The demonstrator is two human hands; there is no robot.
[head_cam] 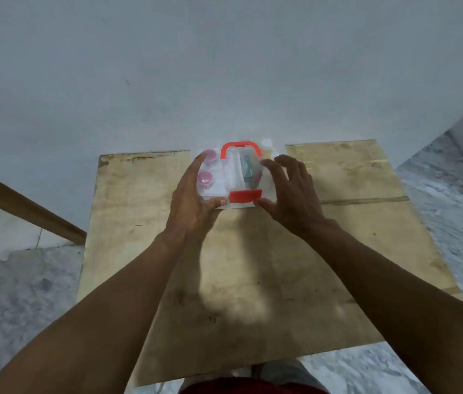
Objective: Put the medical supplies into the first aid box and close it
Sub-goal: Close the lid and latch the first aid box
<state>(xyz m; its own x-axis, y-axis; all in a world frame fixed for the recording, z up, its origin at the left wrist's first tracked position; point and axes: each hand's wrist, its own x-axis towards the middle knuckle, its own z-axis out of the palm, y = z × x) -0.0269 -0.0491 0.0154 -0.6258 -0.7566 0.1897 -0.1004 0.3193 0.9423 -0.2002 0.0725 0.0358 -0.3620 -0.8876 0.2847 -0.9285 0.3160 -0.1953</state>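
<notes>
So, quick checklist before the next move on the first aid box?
1. Left hand grips first aid box: ok.
2. Right hand holding box's right edge: cannot tell, fingers spread.
3. All supplies inside: not ok, white-capped bottle appears to stand behind the box.
4. Pink-capped containers inside box: cannot tell.
5. Red latch fastened: cannot tell.
6. Box flat on wooden table: ok.
</notes>
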